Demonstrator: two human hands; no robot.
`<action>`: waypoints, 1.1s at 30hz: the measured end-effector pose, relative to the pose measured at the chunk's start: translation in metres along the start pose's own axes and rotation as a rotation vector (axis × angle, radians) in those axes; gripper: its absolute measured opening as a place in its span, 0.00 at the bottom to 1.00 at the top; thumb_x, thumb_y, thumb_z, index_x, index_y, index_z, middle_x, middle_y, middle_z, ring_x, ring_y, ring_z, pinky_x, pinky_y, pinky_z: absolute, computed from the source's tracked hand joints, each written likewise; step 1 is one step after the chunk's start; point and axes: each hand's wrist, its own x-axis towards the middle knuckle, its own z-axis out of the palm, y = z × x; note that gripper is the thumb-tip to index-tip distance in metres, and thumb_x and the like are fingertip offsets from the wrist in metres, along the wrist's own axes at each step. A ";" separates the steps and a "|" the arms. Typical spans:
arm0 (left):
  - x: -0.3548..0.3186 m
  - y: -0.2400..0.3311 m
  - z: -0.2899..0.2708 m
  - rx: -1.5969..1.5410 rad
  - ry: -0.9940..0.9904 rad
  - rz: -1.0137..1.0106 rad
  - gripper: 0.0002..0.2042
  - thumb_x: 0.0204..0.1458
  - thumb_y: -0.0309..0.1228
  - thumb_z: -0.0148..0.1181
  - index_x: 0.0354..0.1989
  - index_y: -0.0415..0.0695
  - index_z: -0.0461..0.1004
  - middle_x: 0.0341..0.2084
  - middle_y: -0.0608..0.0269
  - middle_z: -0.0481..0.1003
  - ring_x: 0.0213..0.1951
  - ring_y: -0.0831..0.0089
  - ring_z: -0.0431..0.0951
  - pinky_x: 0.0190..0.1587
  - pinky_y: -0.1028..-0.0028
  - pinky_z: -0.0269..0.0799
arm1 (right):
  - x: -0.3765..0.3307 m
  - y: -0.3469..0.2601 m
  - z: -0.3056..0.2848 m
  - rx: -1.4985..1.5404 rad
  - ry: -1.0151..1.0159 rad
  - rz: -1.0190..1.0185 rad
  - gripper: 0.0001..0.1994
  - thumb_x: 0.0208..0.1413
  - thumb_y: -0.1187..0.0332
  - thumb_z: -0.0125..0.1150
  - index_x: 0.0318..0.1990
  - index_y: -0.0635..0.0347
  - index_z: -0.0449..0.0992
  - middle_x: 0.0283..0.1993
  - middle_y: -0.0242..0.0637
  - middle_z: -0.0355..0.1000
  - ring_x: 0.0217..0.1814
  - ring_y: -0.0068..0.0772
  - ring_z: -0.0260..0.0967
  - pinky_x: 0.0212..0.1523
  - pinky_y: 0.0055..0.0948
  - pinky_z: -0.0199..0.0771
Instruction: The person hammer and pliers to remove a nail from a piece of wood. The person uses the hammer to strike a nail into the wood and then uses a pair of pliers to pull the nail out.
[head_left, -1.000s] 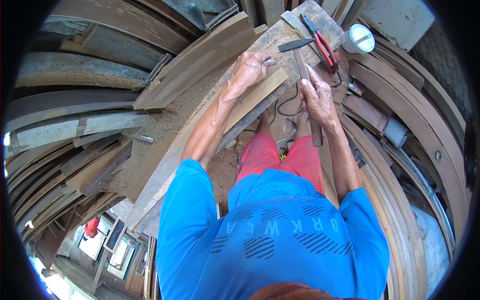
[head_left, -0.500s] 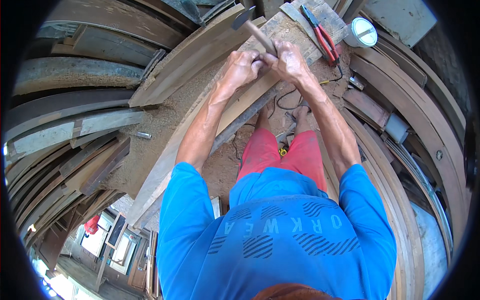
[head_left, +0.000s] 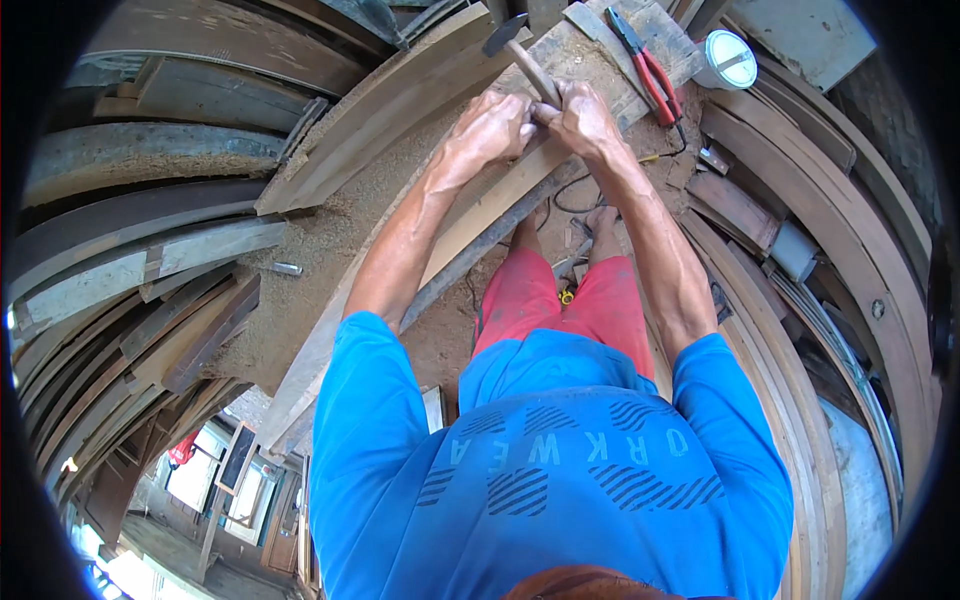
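Both hands meet close together above a pale wooden plank (head_left: 505,190) at the top middle. My right hand (head_left: 588,118) is closed round the wooden handle of a hammer (head_left: 536,74), whose dark head points up and to the left. Beside it, my left hand (head_left: 492,125) has its fingers curled and pinched together, nearly touching the right. What lies between those left fingers, if anything, is hidden from this view.
Red-handled pliers (head_left: 655,85) lie on a dusty board (head_left: 650,30) at the top, near a white lidded tub (head_left: 728,62). A thick plank (head_left: 380,105) stands beyond my left arm. Stacked timber (head_left: 800,190) lines both sides. A cable (head_left: 570,200) runs by my feet.
The hammer's head has shifted slightly right and down, and its handle stands a little steeper. My left hand has moved slightly, staying close to the right one.
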 end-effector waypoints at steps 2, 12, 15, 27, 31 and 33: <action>-0.015 -0.001 -0.007 -0.004 -0.043 0.020 0.09 0.54 0.34 0.62 0.34 0.40 0.77 0.30 0.41 0.79 0.35 0.41 0.81 0.41 0.51 0.77 | -0.013 0.000 -0.003 0.035 -0.004 -0.051 0.18 0.58 0.58 0.65 0.44 0.68 0.81 0.35 0.61 0.79 0.40 0.59 0.81 0.46 0.50 0.78; -0.064 0.000 -0.003 -0.502 0.426 -0.167 0.04 0.59 0.26 0.65 0.41 0.41 0.81 0.29 0.54 0.80 0.33 0.66 0.82 0.38 0.65 0.76 | -0.070 -0.023 -0.060 0.232 0.106 0.006 0.20 0.65 0.55 0.66 0.36 0.68 0.76 0.23 0.39 0.69 0.26 0.33 0.69 0.31 0.39 0.71; -0.061 -0.002 0.008 -0.375 0.434 -0.096 0.05 0.59 0.28 0.67 0.41 0.41 0.81 0.30 0.54 0.81 0.34 0.59 0.83 0.40 0.64 0.76 | -0.078 -0.034 -0.071 0.257 0.134 -0.095 0.19 0.67 0.56 0.66 0.39 0.68 0.77 0.26 0.36 0.69 0.26 0.27 0.66 0.30 0.34 0.69; -0.037 0.001 0.003 -0.247 0.256 0.224 0.04 0.58 0.23 0.66 0.39 0.38 0.82 0.31 0.51 0.81 0.32 0.58 0.83 0.39 0.64 0.78 | -0.113 -0.067 -0.090 0.342 0.205 -0.260 0.26 0.74 0.66 0.54 0.77 0.55 0.63 0.33 0.30 0.74 0.25 0.15 0.63 0.28 0.21 0.69; -0.024 -0.002 0.001 -0.139 0.200 0.332 0.04 0.57 0.23 0.67 0.39 0.38 0.82 0.30 0.50 0.81 0.32 0.55 0.82 0.39 0.62 0.78 | -0.118 -0.053 -0.090 0.145 0.087 -0.191 0.27 0.70 0.71 0.57 0.75 0.56 0.65 0.38 0.48 0.80 0.41 0.35 0.80 0.48 0.34 0.78; -0.020 -0.001 -0.009 -0.249 0.165 0.298 0.04 0.56 0.23 0.68 0.39 0.38 0.82 0.29 0.50 0.81 0.32 0.54 0.82 0.38 0.61 0.78 | -0.124 -0.042 -0.090 0.140 0.108 -0.208 0.27 0.70 0.71 0.58 0.75 0.56 0.65 0.38 0.48 0.80 0.39 0.35 0.79 0.48 0.34 0.78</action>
